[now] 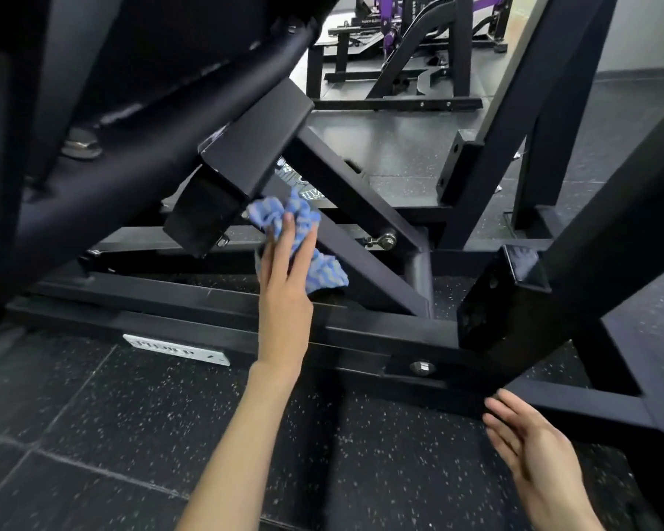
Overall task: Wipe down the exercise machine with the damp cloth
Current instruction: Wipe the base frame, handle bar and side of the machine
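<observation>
The blue-and-white striped cloth [298,239], crumpled and bunched, sits against the black exercise machine [361,208] where a slanted bar meets the square block above, and your left hand [286,285] holds it there with fingers curled over it. Your right hand [529,446] rests near the base rail [361,339], fingers loose and straight. The silver plate [177,349] on that rail carries lettering too blurred to read.

Machine frame [361,335] – matt blk metal; cloth [303,224] – crumpled fabric.
</observation>
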A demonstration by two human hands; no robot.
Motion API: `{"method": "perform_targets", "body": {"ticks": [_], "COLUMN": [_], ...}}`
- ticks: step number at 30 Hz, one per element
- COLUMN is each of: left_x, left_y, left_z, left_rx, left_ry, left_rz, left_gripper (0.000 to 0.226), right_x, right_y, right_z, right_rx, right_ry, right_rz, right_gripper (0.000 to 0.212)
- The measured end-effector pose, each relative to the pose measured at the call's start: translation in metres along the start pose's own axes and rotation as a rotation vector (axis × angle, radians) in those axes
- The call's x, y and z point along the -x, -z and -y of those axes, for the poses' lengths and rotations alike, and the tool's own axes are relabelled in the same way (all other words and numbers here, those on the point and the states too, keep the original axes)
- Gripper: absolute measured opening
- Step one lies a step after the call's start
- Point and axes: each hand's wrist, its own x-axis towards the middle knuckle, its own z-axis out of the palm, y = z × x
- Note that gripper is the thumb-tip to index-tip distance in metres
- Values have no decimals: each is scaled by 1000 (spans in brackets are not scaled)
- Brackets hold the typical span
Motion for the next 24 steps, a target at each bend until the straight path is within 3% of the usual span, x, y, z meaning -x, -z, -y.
{"method": "perform_targets", "body": {"ticks": [3, 6, 9, 11, 13, 16, 18, 22, 24], "left_x": [24, 46, 59, 50, 36, 25, 34, 63, 85], "left_y": [5, 11, 5, 5, 17, 45, 45, 18, 3], "left_z": [17, 14, -2, 25, 78, 158, 167, 112, 105], "left_rx": [1, -154, -217, -332, -514, -594, -449, 54, 110], "left_ry": [-44, -254, -339, -333, -216, 109, 231, 667, 806], "left_rz": [101, 232, 384, 401, 421, 339, 202, -122, -56], "left_gripper": [61, 40, 41, 45, 45, 40, 40, 46, 50], "right_x": [-2, -1, 5, 8, 12, 14, 16, 18, 17], "right_y": [2, -3, -19, -32, -41, -46, -48, -56, -54], "right_z": [-3, -4, -8, -13, -18, -23, -26, -27, -27], "right_rx": [1, 7, -2, 9, 39, 61, 64, 69, 86], "right_ry": [-10, -16, -33, -33, -36, -40, -48, -41, -31], "right_rz": [-7, -10, 21, 66, 100, 118, 114, 145, 151], "right_gripper": [35, 37, 36, 36, 35, 36, 37, 36, 34]}}
